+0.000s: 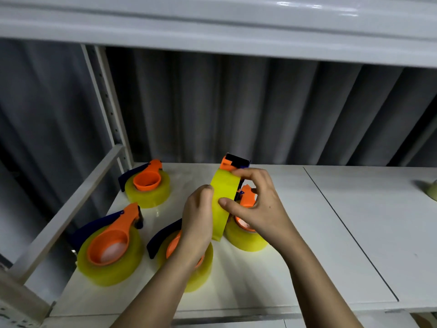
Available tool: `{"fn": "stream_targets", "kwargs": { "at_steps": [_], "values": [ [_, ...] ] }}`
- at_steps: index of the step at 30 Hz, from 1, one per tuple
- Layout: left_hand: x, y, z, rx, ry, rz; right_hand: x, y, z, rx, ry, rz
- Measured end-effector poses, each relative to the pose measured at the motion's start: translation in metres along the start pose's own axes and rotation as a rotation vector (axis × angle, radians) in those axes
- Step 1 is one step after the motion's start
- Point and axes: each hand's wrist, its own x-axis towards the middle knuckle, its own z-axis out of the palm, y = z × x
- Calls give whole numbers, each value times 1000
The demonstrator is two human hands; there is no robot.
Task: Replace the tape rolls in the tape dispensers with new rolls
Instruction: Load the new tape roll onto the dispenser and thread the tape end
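Held roll [223, 204], yellow, on edge above the shelf [331, 233], loaded in an orange dispenser [234, 163] with its dark cutter end up top. Gripped from both sides: left hand [197, 223] with fingers curled against the roll's left face, right hand [256, 204] with thumb on the tape band and fingers hooked over the top near the cutter. Directly behind, under the right hand, a second dispenser [246, 230] lying flat, roll in it. Under the left wrist, a third [189, 256], also loaded. Further left, a fourth [111, 252] flat with its orange hub filling the roll's core. At the back left, a fifth [147, 185], the same. At the far right edge, a pale roll [431, 189], blurred.
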Motion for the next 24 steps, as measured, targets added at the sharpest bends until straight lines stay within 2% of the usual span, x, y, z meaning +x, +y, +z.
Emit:
{"fn": "stream_targets", "kwargs": {
  "at_steps": [8, 17, 24],
  "values": [
    [-1, -2, -3, 87, 25, 25, 1, -6, -5, -256, 79, -94],
    [-9, 4, -5, 13, 31, -14, 10, -6, -16, 13, -85, 29],
    [-7, -3, -8, 53, 8, 39, 13, -8, -22, 43, -143, 52]
  ]
}}
